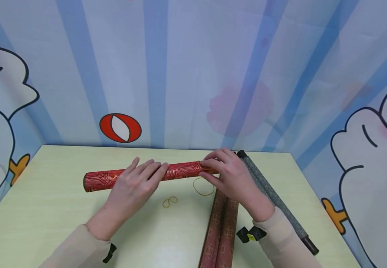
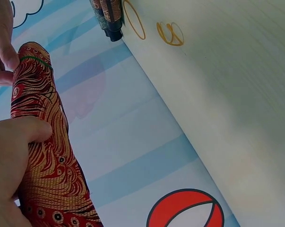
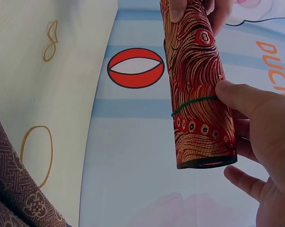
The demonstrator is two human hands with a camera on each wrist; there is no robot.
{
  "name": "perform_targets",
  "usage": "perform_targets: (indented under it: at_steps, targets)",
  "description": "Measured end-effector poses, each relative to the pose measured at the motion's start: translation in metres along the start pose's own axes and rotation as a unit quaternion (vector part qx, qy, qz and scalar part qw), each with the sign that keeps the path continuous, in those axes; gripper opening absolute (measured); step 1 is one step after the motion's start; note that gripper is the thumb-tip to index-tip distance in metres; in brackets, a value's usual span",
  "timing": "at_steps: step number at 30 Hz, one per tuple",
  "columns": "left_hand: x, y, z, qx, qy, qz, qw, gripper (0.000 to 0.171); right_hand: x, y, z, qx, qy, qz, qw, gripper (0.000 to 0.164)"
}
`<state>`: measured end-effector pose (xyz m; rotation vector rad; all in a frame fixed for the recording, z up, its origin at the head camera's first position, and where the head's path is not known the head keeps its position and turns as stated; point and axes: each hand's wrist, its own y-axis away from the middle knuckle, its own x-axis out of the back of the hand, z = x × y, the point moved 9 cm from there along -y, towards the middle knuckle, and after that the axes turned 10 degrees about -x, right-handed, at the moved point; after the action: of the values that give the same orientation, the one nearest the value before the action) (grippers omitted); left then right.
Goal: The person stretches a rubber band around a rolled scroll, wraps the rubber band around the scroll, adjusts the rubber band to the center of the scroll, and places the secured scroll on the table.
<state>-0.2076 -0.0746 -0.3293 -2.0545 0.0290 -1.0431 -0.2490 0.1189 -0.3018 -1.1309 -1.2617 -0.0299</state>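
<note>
Grasping the red patterned fabric roll (image 1: pixel 183 171) above the table (image 1: pixel 63 160) with left hand (image 1: pixel 135 186) and right hand (image 1: pixel 232 175). Already rolled and crossed by a green elastic band (image 3: pixel 194 100), with perhaps only straightening left

Left fingers (image 1: pixel 158 174) and right fingers (image 1: pixel 212 163) bend in a grip, forearms (image 1: pixel 79 245) angled inward.

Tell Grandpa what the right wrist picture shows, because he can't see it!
A patterned red-and-gold roll with a thin green band across it is held by the right hand near its lower end and the left hand above. Two yellow loops lie on the pale table.
</note>
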Motion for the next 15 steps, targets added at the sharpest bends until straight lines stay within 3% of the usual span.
perform_targets:
  at_steps: [9,15]
  targets:
    - [-0.0009,-0.001,0.0023,-0.005,-0.01,0.009,0.9999,0.056,0.0022,-0.0026,0.0028,-0.007,-0.003,-0.018,1.0,0.018]
    - [-0.0031,-0.0004,0.0029,-0.003,-0.006,0.014,0.9999,0.057,0.0011,-0.0028,0.0045,-0.016,-0.043,-0.026,0.999,0.016]
